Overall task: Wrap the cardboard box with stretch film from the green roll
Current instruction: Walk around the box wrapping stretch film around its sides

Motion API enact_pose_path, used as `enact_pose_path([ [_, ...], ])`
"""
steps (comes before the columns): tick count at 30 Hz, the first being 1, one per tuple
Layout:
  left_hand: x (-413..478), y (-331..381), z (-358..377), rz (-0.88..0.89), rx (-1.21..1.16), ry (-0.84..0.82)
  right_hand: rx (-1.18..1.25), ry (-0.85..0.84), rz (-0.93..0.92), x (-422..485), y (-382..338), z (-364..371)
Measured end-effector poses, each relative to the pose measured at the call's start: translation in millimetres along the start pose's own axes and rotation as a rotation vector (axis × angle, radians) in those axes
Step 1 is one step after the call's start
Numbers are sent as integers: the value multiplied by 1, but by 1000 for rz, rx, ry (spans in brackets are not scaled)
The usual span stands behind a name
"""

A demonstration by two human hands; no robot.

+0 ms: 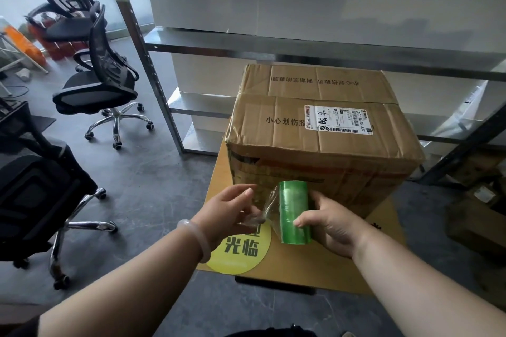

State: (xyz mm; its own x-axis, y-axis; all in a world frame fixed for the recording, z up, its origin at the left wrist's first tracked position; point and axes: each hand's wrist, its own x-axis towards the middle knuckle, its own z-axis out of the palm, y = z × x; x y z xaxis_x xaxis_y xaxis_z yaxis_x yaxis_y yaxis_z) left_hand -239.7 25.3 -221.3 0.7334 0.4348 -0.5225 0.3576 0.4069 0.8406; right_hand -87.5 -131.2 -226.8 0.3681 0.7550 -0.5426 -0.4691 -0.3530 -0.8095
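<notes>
A large brown cardboard box (323, 128) with a white shipping label on top stands on a flat cardboard sheet (383, 249) on the floor. In front of its near side, my right hand (328, 224) grips the green roll of stretch film (294, 212), held upright. A short clear tail of film (269, 208) is pulled off the roll's left side. My left hand (232, 213) pinches the end of that tail. The film is not touching the box.
A metal shelving rack (153, 68) with white boxes stands right behind the cardboard box. Black office chairs (104, 71) crowd the left side of the grey floor. A yellow round sticker (241, 249) lies on the cardboard sheet. Dark clutter sits at the right.
</notes>
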Motion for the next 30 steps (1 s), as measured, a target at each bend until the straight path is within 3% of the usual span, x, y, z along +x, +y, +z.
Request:
enact_pose_path([
  [4,8,3,6,-148,144,-101,-29,-30,-51,2,-5,5],
  [6,11,2,4,-133,342,-123,-53,-3,-73,2,-6,5],
  [8,14,-2,-3,-114,383,-120,-86,35,-94,2,-6,3],
  [22,14,-11,-9,71,-413,160,-365,243,-245,11,5,9],
  [24,18,-11,-7,97,-432,253,-437,272,-281,12,7,14],
  [30,35,-14,-11,238,-181,432,-521,379,-378,18,15,19],
])
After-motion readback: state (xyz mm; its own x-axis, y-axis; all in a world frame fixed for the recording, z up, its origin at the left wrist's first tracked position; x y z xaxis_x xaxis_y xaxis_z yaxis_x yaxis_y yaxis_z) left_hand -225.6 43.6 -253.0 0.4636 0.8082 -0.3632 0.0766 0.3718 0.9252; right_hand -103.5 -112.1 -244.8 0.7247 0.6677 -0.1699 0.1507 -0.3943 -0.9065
